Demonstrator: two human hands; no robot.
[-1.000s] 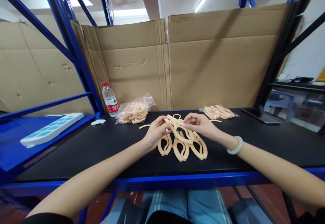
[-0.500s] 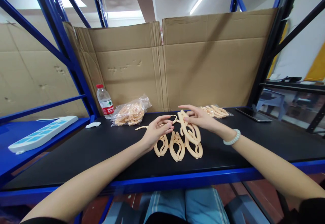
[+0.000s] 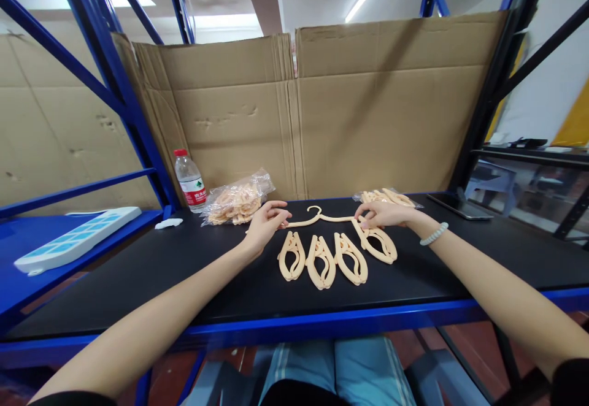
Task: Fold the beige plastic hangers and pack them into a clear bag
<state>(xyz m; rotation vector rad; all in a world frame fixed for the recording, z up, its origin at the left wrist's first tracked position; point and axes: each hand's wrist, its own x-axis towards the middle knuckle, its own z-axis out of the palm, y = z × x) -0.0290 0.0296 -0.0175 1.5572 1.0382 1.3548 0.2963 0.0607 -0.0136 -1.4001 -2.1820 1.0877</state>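
Observation:
Four cream plastic folding hangers lie folded in a fanned row on the black tabletop (image 3: 207, 298). My right hand (image 3: 385, 214) pinches the upper end of the rightmost folded hanger (image 3: 390, 252). The other three are a left folded hanger (image 3: 281, 259), a middle folded hanger (image 3: 328, 279) and another folded hanger (image 3: 361, 266). Behind them lies an unfolded hanger (image 3: 338, 218) with its hook pointing up. Over its left arm is my left hand (image 3: 265, 225), fingers apart and loosely bent, partly hiding that arm.
A clear bag of cream hangers (image 3: 234, 200) lies at back left beside a red-capped water bottle (image 3: 191, 185). Another bag of hangers (image 3: 386, 196) is behind my right hand. A dark phone-like slab (image 3: 460, 206) rests at right. Cardboard (image 3: 377, 118) walls the back.
My right hand has moved right and down, laying the folded hanger at the right end of the row. My left hand has shifted left, revealing more of the unfolded hanger.

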